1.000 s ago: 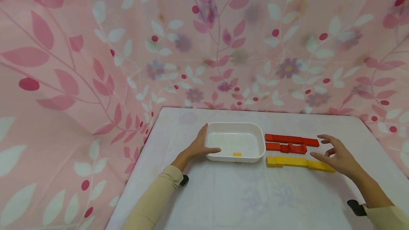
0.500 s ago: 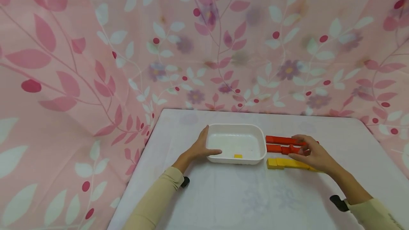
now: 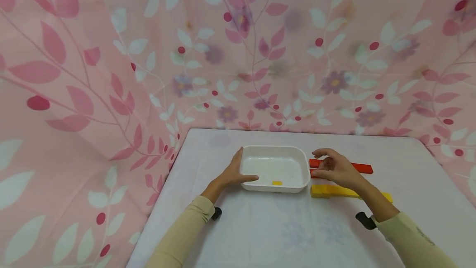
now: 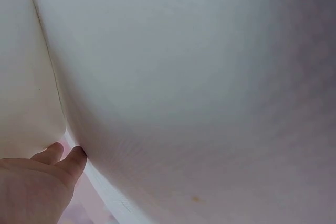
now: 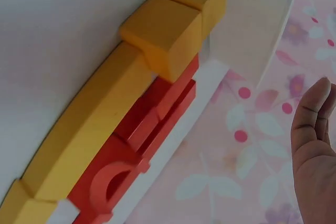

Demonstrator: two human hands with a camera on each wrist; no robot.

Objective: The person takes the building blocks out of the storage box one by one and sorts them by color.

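A white rectangular tray (image 3: 273,164) stands on the table with one small yellow block (image 3: 277,183) inside. At its left end, my left hand (image 3: 230,173) rests against the wall, fingers straight and thumb stretched over the near-left corner. Fingertips (image 4: 77,153) touch the tray's side in the left wrist view. My right hand (image 3: 336,171) is above the red blocks (image 3: 362,168), just right of the tray, with fingers loosely bent and nothing seen between them. It partly hides those blocks. Nearer lies a row of yellow blocks (image 3: 334,191). An arched red piece (image 5: 107,182) shows in the right wrist view.
The table has a white cloth (image 3: 282,226). Behind it and to the left hangs a pink floral curtain (image 3: 253,73). The red and yellow blocks lie in long rows right of the tray.
My right hand has moved left over the rows of blocks, from their right end to near the tray. The left hand stays at the tray, and the blocks seem unmoved where visible.
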